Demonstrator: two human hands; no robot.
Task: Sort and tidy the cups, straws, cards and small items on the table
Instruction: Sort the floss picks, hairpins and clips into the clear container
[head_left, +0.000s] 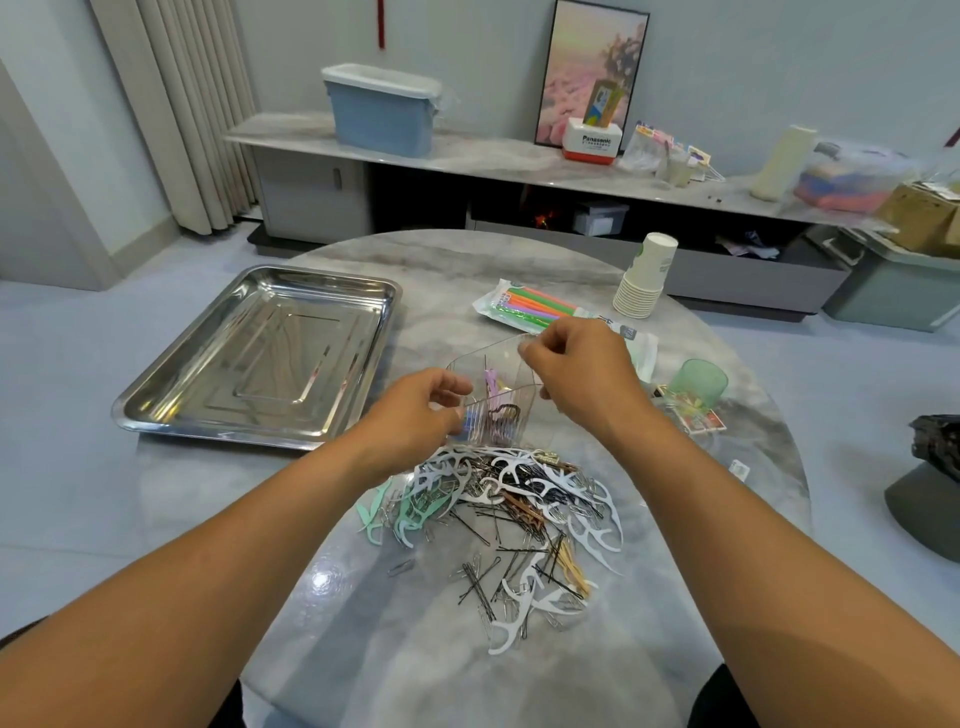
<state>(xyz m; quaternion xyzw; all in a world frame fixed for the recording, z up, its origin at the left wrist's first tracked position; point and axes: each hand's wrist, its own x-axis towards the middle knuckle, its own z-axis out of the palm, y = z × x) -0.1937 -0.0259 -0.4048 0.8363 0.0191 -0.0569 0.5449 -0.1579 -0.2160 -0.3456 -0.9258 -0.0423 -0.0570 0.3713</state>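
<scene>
Hands work together at a clear plastic organiser box (493, 384), which sits between them above the marble table (363, 623). Left hand (415, 410) has thumb and fingers curled on the box's near-left rim. Right hand (576, 374) pinches the far-right rim with curled fingers. The box is tilted and divided into compartments; the near ones hold hairpins and small coloured clips, exact sorting not legible.

Just below both hands, between the forearms, lies a mixed pile (498, 525) of white and green floss picks, black bobby pins and paper clips, loose on the table.

Beyond the right hand: a packet of coloured straws (530, 310), partly hidden by the fingers. Further beyond that, an inverted stack of paper cups (647, 275). To the right of the right hand: a green translucent cup (698, 382), with small cards (698, 418) touching its base.

To the left of the left hand: a steel tray (171, 395), well apart from the box.
</scene>
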